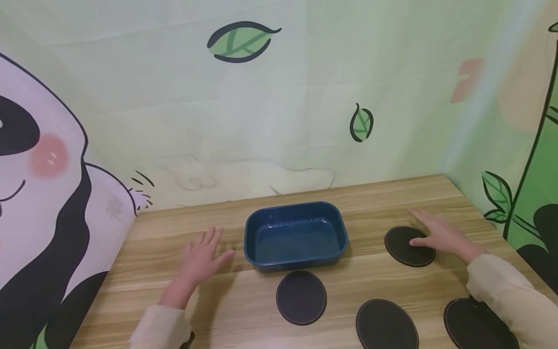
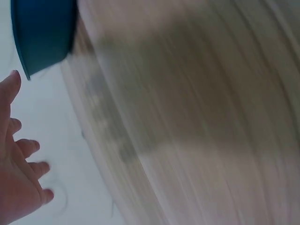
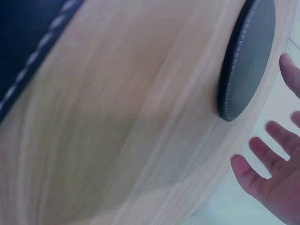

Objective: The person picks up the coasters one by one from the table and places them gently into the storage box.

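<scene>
A blue rectangular dish [image 1: 296,264] with rounded corners stands on the wooden table, nothing inside it. To its left my left hand [image 1: 199,259] hovers with fingers spread, holding nothing; the left wrist view shows the dish's wall [image 2: 44,35] beyond the thumb. On the right, my right hand [image 1: 440,235] reaches out with loose, spread fingers, its thumb overlapping a round black coaster [image 1: 398,247] in the head view. In the right wrist view that hand [image 3: 276,168] is bare of any object, beside a stitched coaster [image 3: 251,61].
Another black coaster [image 1: 301,298] lies just in front of the dish. Two more, a coaster [image 1: 386,325] and a coaster [image 1: 475,322] partly under the right sleeve, lie near the front. A printed cloth backdrop [image 1: 174,97] rises behind the wooden table [image 1: 244,310].
</scene>
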Available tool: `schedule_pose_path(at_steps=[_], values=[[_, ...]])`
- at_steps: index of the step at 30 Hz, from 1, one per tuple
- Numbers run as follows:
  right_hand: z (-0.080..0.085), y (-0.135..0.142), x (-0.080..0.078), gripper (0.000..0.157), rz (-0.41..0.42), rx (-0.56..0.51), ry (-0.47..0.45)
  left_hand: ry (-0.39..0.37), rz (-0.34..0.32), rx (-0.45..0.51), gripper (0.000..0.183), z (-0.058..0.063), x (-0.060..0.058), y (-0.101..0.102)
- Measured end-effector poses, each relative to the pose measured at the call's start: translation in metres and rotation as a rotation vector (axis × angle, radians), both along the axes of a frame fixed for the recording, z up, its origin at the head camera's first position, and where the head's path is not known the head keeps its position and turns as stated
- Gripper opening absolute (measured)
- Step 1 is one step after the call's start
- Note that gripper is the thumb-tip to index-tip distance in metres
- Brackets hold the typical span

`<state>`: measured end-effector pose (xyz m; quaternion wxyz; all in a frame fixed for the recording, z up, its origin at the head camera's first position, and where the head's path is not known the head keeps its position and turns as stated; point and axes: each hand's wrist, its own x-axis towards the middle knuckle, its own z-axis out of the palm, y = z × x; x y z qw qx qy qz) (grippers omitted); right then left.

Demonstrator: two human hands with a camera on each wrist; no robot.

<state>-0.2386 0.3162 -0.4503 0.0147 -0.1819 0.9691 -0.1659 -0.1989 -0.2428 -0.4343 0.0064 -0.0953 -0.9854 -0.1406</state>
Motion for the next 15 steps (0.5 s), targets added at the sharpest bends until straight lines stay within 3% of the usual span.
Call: schedule_pose_path(at_steps=[6, 15], values=[[-0.001, -0.002, -0.009, 0.073, -0.002, -0.082, -0.138, -0.005, -0.009, 0.275, 0.056, -0.002, -0.012, 0.019], [-0.002, -0.002, -0.020, 0.071, -0.010, -0.118, -0.297, -0.096, 0.124, 0.604, 0.038, -0.010, -0.023, 0.041]])
